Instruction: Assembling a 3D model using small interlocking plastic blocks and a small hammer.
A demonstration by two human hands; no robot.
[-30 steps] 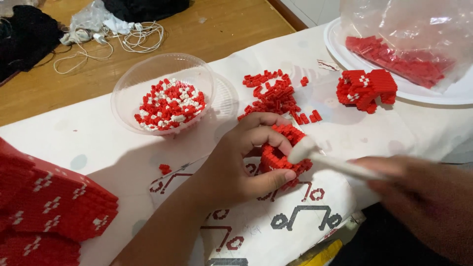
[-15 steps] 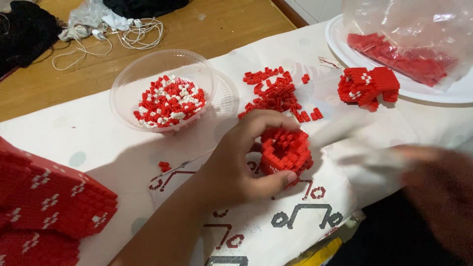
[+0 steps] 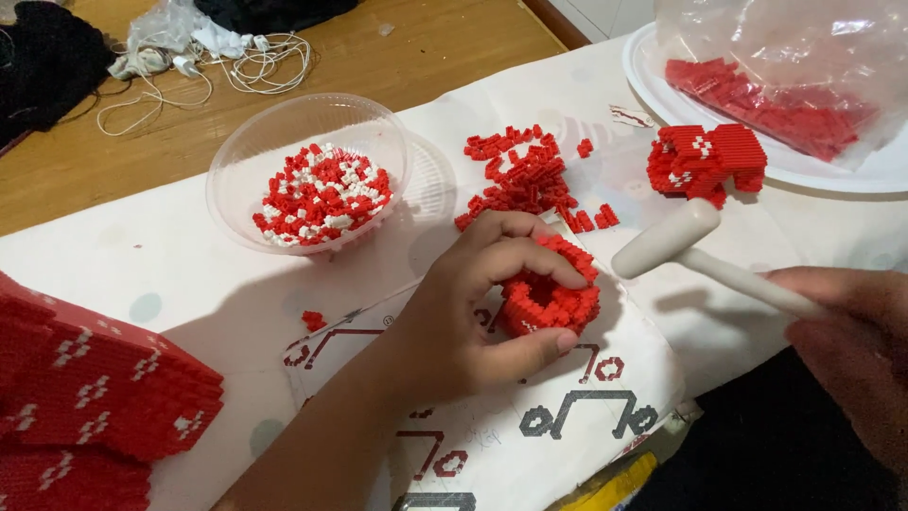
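Observation:
My left hand (image 3: 468, 308) grips a small hollow red block piece (image 3: 551, 291), made of tiny bricks, and presses it on a printed paper sheet (image 3: 530, 416). My right hand (image 3: 851, 345) holds a small white plastic mallet (image 3: 705, 255) by its handle. The mallet's head hovers just right of the red piece, a little above the sheet. A loose pile of red bricks (image 3: 530, 175) lies right behind the red piece.
A clear bowl (image 3: 307, 170) of red and white bricks stands at the back left. A white plate (image 3: 757, 132) at the back right carries a red block model (image 3: 705, 161) and a plastic bag of red bricks (image 3: 785, 71). A large red block structure (image 3: 90, 397) fills the left edge. Cables (image 3: 236, 61) lie on the wooden table.
The mallet was down on the red piece, then swung away to the right and now hangs raised beside it. My left hand has kept its grip on the piece.

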